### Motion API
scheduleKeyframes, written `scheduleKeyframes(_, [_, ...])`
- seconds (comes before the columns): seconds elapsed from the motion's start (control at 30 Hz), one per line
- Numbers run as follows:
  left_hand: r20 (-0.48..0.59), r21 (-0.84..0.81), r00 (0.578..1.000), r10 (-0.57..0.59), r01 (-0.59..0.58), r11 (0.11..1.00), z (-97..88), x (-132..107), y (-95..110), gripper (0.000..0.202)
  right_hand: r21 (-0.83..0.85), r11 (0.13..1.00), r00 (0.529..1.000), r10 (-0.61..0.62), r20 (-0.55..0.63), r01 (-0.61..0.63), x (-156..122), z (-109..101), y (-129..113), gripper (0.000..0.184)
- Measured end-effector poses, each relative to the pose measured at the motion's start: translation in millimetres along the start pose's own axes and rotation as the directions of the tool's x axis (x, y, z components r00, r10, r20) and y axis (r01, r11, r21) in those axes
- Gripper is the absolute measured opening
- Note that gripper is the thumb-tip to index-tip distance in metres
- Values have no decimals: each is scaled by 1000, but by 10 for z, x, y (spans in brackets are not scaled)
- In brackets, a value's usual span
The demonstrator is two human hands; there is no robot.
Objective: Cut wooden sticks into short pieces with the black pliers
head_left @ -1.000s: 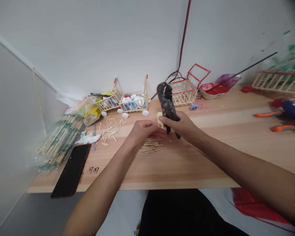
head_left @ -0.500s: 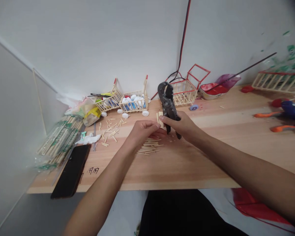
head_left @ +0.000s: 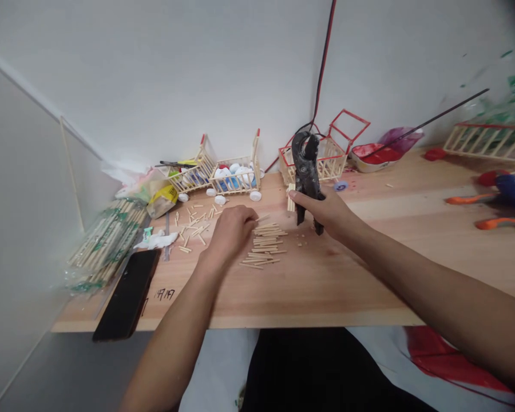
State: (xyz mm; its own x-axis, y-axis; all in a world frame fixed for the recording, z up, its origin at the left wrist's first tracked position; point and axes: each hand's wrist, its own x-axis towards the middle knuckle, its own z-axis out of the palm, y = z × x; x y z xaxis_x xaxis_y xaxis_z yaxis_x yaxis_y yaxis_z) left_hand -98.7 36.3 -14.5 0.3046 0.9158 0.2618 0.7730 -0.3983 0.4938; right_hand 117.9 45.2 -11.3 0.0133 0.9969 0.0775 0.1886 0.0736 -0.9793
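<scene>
My right hand grips a black pipe cutter, jaws upward, above the wooden table. Between its thumb and the tool it also pinches several short wooden sticks. Low over the tabletop, my left hand has its fingers bent together at one short wooden stick. That stick lies by the top of a rough column of cut sticks. More loose cut sticks are scattered left of this hand.
Small stick-built carts stand along the wall, one with red trim. Packed long sticks and a black phone-like slab lie left. A red-stained bowl and orange-handled tool are right.
My left hand has moved left and away from the sticks at my right hand, down to the column. The right hand, with cutter and sticks, has shifted slightly right and up.
</scene>
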Motion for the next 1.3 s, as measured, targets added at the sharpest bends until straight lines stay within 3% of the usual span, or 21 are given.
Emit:
scheduleKeyframes(0.2, [157, -69, 988, 2, 9, 998, -164, -64, 169, 9, -4, 1000, 1000, -4, -12, 4, 9, -10, 6, 39])
scheduleKeyframes(0.37, [280, 42, 959, 40, -54, 998, -296, -109, 311, 9, 5, 1000, 1000, -18, -7, 18, -11, -19, -19, 35])
scheduleKeyframes(0.53, [261, 213, 965, -17, -40, 976, -174, -156, 318, 7, -7, 1000, 1000, -7, -7, 7, -4, -19, -29, 35])
scheduleKeyframes(0.77, [236, 264, 970, -56, -8, 965, 30, -667, 498, 7, 17, 1000, 999, 8, -31, -7, 52, -35, 3, 31])
scheduleKeyframes(0.87, [232, 339, 968, -92, 8, 941, 66, -753, 613, 12, 25, 999, 1000, -20, -23, 20, 76, -25, 49, 30])
scheduleKeyframes(1.07, [306, 509, 951, -35, -133, 851, 92, -712, 732, 14, 16, 999, 998, -44, -36, 45, 85, -20, 77, 32])
scheduleKeyframes(1.2, [218, 507, 975, 43, -151, 848, 231, -767, 634, 13, 4, 1000, 999, -16, -30, 16, 72, -32, 40, 31])
scheduleKeyframes(1.3, [65, 361, 992, 106, -122, 925, 333, -786, 547, 15, 8, 1000, 1000, -20, -24, 20, 86, -32, 41, 32])
